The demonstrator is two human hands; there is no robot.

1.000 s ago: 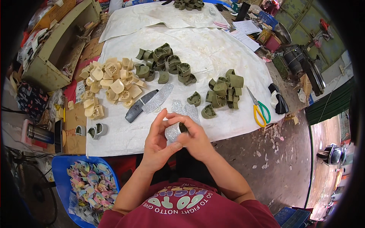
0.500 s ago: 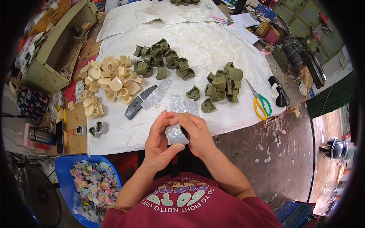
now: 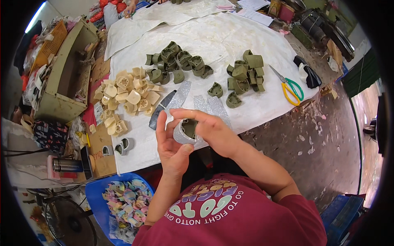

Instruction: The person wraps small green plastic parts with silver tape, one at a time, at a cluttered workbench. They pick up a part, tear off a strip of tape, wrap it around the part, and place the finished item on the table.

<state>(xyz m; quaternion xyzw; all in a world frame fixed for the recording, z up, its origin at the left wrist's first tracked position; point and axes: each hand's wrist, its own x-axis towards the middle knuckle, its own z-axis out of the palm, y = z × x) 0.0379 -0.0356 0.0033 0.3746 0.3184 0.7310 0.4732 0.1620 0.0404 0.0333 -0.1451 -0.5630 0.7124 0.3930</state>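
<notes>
Between my two hands is a green hollow shoe heel wrapped in silver glitter material (image 3: 179, 134), its open hollow side facing up. My left hand (image 3: 169, 147) grips it from the left, thumb at its lower edge and fingers curled round the far side. My right hand (image 3: 217, 133) presses on its right side, hiding that part. Just beyond my hands, silver glitter strips (image 3: 217, 107) lie on the white sheet (image 3: 254, 119). Farther left are another glitter strip (image 3: 180, 96) and a dark strip bundle (image 3: 163, 110). Two silver-covered heels (image 3: 124, 145) rest at the left front.
Beige heels (image 3: 129, 92) are piled at left, green heels (image 3: 168, 61) in the middle and more green heels (image 3: 246, 74) at right. Scissors (image 3: 291, 90) lie near the right edge. A blue basin (image 3: 96, 205) of colourful pieces stands below left. Another person's hand (image 3: 130, 9) shows far off.
The wrapped heel has turned so its green hollow side now shows. My right hand's fingers have stretched across its far side. The whole view has swung slightly.
</notes>
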